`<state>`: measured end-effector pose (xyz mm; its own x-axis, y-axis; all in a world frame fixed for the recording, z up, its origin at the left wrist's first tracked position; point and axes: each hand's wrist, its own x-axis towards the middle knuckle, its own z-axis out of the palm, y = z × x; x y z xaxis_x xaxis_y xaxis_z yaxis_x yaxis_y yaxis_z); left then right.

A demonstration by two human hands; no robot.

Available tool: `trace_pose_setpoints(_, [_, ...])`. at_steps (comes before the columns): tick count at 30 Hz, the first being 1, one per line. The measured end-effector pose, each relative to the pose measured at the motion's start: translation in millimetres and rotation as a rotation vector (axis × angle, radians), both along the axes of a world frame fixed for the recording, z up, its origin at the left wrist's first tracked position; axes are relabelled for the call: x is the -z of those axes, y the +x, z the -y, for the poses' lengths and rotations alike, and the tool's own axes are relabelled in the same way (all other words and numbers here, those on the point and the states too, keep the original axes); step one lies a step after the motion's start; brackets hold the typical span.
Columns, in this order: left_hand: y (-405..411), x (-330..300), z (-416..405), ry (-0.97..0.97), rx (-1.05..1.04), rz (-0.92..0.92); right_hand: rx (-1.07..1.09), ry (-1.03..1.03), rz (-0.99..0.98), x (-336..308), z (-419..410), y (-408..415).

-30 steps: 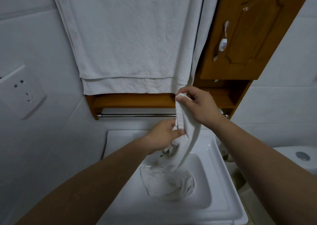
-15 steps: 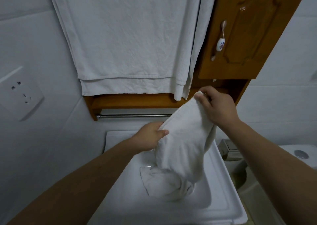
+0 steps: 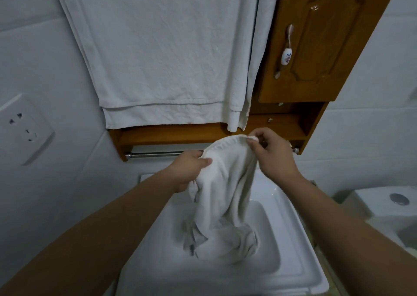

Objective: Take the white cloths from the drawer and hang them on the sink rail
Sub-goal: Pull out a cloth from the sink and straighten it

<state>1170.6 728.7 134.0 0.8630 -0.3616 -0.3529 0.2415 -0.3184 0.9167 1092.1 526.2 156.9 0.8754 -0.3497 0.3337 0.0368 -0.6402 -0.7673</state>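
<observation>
While both hands grip its upper hem, a white cloth (image 3: 225, 183) hangs over the sink (image 3: 293, 262), its lower end bunched in the basin. Left hand (image 3: 191, 167) pinches the left edge; right hand (image 3: 273, 153) is clamped on the right corner. Just beyond runs the metal rail (image 3: 158, 154), under large hanging towels (image 3: 169, 58).

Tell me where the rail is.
The rail runs under the wooden shelf, above the sink, its middle hidden by the held cloth.
</observation>
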Motion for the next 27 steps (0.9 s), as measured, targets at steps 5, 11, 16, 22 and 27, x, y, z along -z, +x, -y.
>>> trace_pose_setpoints(5, [1, -7, 8, -0.135, -0.201, -0.215, -0.028, -0.154, 0.089, 4, -35, -3])
trace_pose_setpoints(11, [4, -10, 14, -0.133, -0.333, -0.251, -0.240, -0.425, 0.110, 16, -64, -14])
trace_pose_setpoints(16, [4, -12, 14, -0.135, -0.351, -0.268, -0.332, -0.511, 0.010, 36, -65, -16])
trace_pose_setpoints(22, [0, -11, 12, -0.127, -0.310, -0.280, -0.374, -0.585, -0.041, 47, -65, -15])
trace_pose_setpoints(27, [-3, -11, 11, -0.086, -0.235, -0.213, -0.293, -0.500, -0.084, 47, -66, -13])
